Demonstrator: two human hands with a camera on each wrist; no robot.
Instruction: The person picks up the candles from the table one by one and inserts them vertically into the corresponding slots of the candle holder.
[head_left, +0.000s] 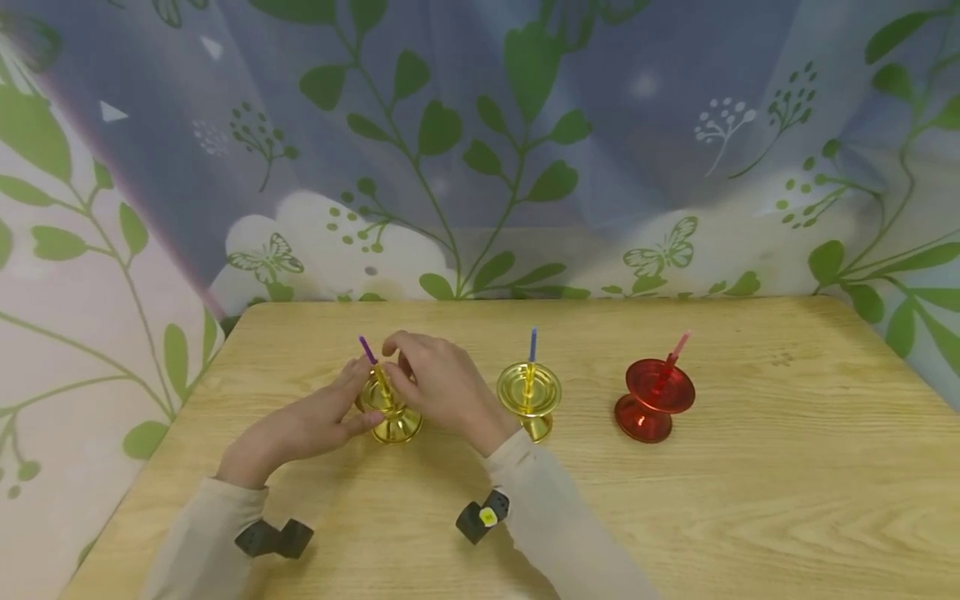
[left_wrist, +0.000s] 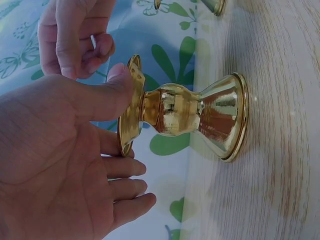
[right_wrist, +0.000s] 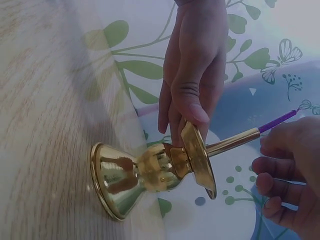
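A gold candle holder (head_left: pixel 397 427) stands on the table at the left, with a thin purple candle (head_left: pixel 367 350) leaning slightly in its tube. My left hand (head_left: pixel 318 421) holds the holder's dish (left_wrist: pixel 131 107) from the left, thumb on the rim and fingers under and beside it. Close to the candle's right side is my right hand (head_left: pixel 442 379), its fingers loosely bent. In the right wrist view the right thumb (right_wrist: pixel 275 142) lies near the purple candle (right_wrist: pixel 277 121), and no grip on it shows; whether they touch I cannot tell.
To the right stands a second gold candle holder (head_left: pixel 529 390) with a blue candle (head_left: pixel 533 344). Farther right is a red candle holder (head_left: pixel 645 418) with a pink candle (head_left: pixel 681 343). A leaf-patterned curtain (head_left: pixel 480 167) hangs behind the wooden table (head_left: pixel 750 500).
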